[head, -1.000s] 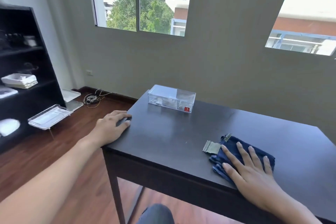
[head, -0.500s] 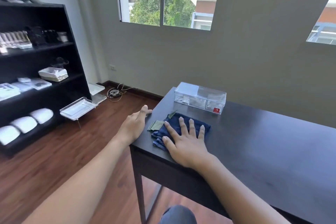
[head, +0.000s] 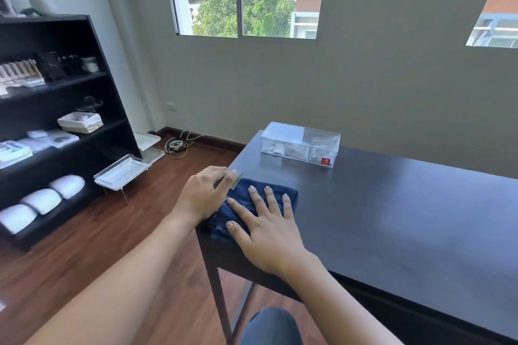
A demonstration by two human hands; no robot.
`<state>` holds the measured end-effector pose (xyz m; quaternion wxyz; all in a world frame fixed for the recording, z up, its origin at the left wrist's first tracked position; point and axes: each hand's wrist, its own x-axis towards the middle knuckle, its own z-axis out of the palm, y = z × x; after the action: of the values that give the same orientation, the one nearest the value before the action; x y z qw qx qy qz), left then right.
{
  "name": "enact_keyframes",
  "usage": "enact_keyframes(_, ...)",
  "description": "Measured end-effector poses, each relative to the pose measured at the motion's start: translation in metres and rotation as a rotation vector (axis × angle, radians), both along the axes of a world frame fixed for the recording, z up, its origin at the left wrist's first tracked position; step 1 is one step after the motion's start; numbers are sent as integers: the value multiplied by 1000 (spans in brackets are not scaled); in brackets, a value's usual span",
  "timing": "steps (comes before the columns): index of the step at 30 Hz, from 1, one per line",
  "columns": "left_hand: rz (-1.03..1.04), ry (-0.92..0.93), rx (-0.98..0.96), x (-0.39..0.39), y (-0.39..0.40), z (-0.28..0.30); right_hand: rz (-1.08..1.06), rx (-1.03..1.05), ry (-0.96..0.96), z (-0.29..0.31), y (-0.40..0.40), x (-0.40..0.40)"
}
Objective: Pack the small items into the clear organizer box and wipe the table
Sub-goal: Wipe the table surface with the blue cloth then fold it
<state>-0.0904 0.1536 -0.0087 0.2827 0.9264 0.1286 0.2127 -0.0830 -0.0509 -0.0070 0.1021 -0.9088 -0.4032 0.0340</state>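
Observation:
A dark blue cloth (head: 288, 194) lies at the near left corner of the dark table (head: 392, 218). My right hand (head: 266, 230) presses flat on the cloth with fingers spread. My left hand (head: 204, 193) rests at the table's left edge, touching the cloth's left side, where a small grey-green tag (head: 236, 179) pokes out by the fingertips. The clear organizer box (head: 300, 144) stands closed at the far left of the table, with small items inside and a red sticker on its front.
A black shelf unit (head: 56, 120) with white items stands to the left. A clear tray (head: 123, 171) sits on the wooden floor beside it, with cables (head: 176, 145) by the wall. My knee (head: 272, 325) shows under the table's front edge.
My right hand slid the cloth from the table's middle front to its left corner. My left hand stayed at the left edge and now touches the cloth. My view swung left.

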Motion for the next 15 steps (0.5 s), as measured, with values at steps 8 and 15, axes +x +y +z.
enact_keyframes(8, -160, 77, 436, 7, -24, 2, -52, 10, 4, 3, -66, 3)
enact_keyframes(15, -353, 121, 280, 31, -99, 7, -159, -10, 4, 3, -126, 15)
